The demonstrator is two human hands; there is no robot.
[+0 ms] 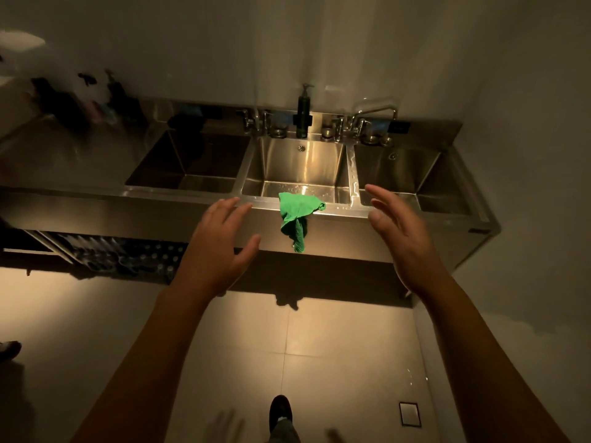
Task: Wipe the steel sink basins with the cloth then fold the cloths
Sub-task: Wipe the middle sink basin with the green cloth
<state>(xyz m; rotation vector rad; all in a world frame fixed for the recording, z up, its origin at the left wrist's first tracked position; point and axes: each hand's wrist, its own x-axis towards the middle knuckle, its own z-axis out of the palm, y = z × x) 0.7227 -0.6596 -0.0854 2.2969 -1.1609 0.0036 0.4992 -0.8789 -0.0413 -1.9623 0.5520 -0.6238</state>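
Green cloth (297, 219) draped over sink (192, 204) front rim, frame centre; left hand (220, 247), right hand (403, 238) flank it, fingers spread, empty.

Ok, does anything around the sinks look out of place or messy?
Yes. The green cloth is bunched up and slung over the front rim of the middle basin, with one end dangling down the front, unfolded. Water beads sit on the divider to its right.
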